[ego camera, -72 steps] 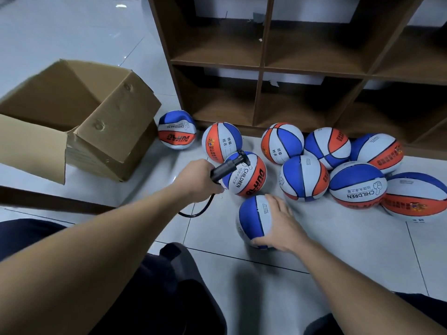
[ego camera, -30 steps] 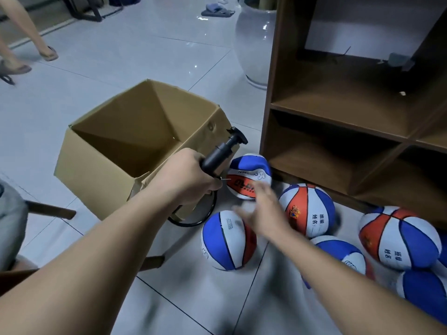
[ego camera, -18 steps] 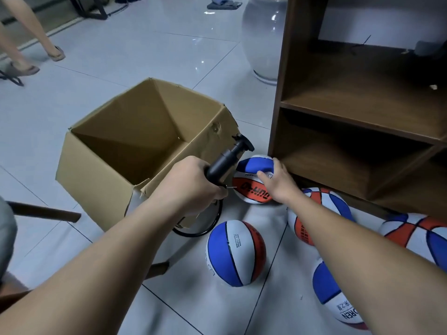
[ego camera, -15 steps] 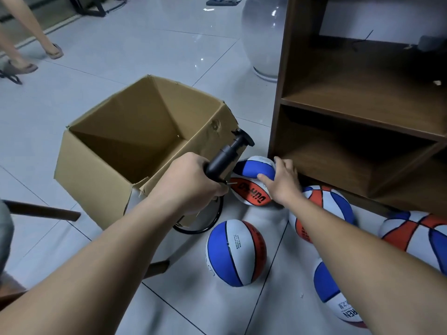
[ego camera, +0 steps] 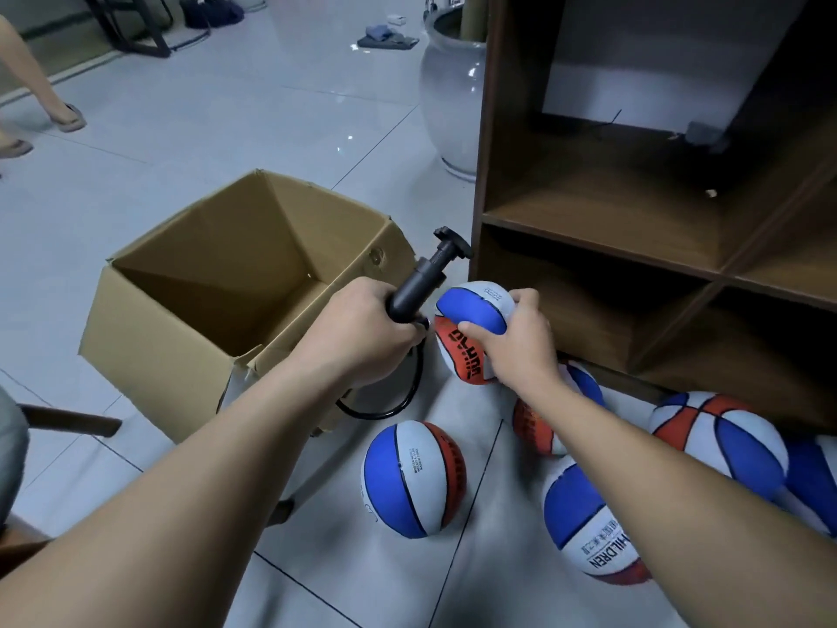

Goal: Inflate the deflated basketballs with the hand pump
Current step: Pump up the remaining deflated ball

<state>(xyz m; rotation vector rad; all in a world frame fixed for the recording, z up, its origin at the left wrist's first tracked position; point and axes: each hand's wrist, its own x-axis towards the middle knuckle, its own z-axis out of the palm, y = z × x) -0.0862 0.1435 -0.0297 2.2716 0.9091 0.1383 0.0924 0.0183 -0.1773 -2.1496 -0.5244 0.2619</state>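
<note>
My left hand (ego camera: pixel 362 333) grips the barrel of a black hand pump (ego camera: pixel 421 278); its T-handle points up and right, and its black hose (ego camera: pixel 398 401) loops down below my wrist. Just right of the pump, my right hand (ego camera: pixel 521 342) holds a soft, dented blue, white and orange basketball (ego camera: pixel 466 328), thumb pressed into its blue panel. The ball is lifted in front of the shelf's lowest compartment. Several more blue, white and orange basketballs lie on the floor, one (ego camera: pixel 412 478) below the pump and another (ego camera: pixel 589 532) under my right forearm.
An open cardboard box (ego camera: pixel 217 283) stands on the tiled floor to the left, touching my left wrist. A brown wooden shelf unit (ego camera: pixel 611 228) fills the right side. A large pale vase (ego camera: pixel 448 92) stands behind it. A person's legs (ego camera: pixel 40 83) are at far left.
My right hand reached to the ball by the shelf corner, closed round it and lifted it slightly toward the pump. The left hand kept hold of the pump.
</note>
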